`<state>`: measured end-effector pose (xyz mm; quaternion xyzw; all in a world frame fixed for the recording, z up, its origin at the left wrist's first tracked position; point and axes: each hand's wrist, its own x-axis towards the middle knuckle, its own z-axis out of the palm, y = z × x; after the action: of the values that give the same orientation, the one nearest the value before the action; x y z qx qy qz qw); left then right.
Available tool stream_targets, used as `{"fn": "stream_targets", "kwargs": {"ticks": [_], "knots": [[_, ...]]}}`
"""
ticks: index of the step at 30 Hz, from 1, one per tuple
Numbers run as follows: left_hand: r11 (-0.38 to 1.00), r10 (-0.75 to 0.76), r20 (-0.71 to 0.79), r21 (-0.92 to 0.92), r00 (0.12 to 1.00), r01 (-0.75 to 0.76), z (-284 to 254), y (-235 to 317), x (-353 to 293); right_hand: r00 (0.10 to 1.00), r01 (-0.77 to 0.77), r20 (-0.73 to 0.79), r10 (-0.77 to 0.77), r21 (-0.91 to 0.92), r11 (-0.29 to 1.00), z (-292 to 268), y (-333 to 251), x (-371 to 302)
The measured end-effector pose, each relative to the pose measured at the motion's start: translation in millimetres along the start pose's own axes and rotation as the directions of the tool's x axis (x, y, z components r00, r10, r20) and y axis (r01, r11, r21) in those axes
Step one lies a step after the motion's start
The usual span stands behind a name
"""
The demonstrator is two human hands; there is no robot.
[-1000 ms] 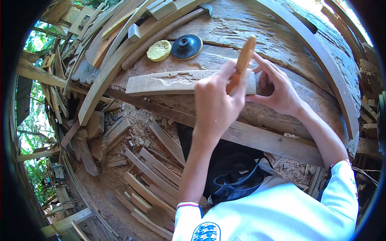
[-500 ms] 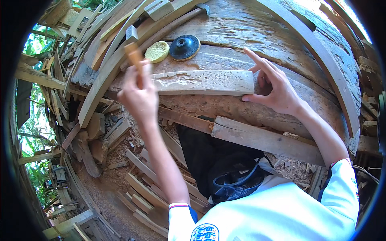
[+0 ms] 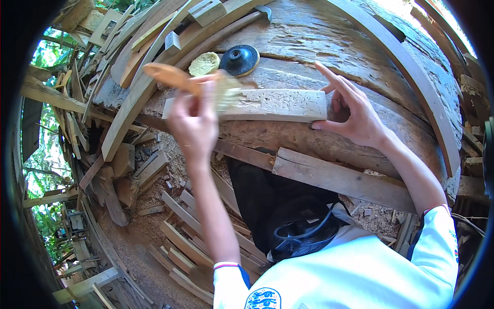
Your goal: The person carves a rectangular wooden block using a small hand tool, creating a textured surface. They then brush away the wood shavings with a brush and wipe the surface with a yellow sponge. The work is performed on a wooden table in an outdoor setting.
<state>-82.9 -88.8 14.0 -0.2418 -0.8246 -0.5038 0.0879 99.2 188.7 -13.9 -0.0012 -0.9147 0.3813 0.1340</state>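
**Brush (image 3: pixel 172 76) in the left hand (image 3: pixel 194 123), right hand (image 3: pixel 355 110) at the board's end**

Pitted board (image 3: pixel 288 105) lies flat, lengthwise across the weathered desk (image 3: pixel 314 44), near its closer edge; probably set there for easy reach along the whole face. Pocked face up, so the marks are exposed.

Left fingers closed round the brush's wooden handle, close to the head. Handle points away left, bristles over the board's left half; a short hold like that likely gives firm control. Bristles blurred; contact cannot be told.

Right fingers spread at the right end: thumb at the near corner, index finger lifted clear. Looks like a light brace against sliding, leaving the face uncovered.

Beyond the board, a black disc pad (image 3: pixel 239 60) and a yellow foam pad (image 3: pixel 204 64) sit side by side, seemingly parked off the working strip. Curved timber (image 3: pixel 411 67) lies well apart on the right.
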Motion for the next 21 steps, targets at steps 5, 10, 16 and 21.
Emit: {"fn": "stream_targets", "kwargs": {"ticks": [5,10,16,21], "knots": [[0.967,0.025,-0.286,0.249,0.958,0.049,-47.3,-46.7,25.0,1.0,0.009,0.01,-0.009,0.004,1.0,1.0,-2.8,0.3],[0.957,0.07,-0.052,0.286,0.996,-0.052,29.0,23.2,-10.2,0.999,-0.034,0.018,0.034,-0.008,0.999,0.4,0.6,-2.1],[0.963,0.132,0.152,-0.254,0.98,-0.09,76.7,69.5,-46.5,1.0,-0.006,0.014,0.006,0.005,1.0,0.8,-3.0,0.7],[0.984,-0.039,0.149,-0.168,0.988,0.064,37.2,37.0,-23.4,1.0,-0.009,0.008,0.009,0.008,1.0,-1.5,3.8,-1.6]]}}
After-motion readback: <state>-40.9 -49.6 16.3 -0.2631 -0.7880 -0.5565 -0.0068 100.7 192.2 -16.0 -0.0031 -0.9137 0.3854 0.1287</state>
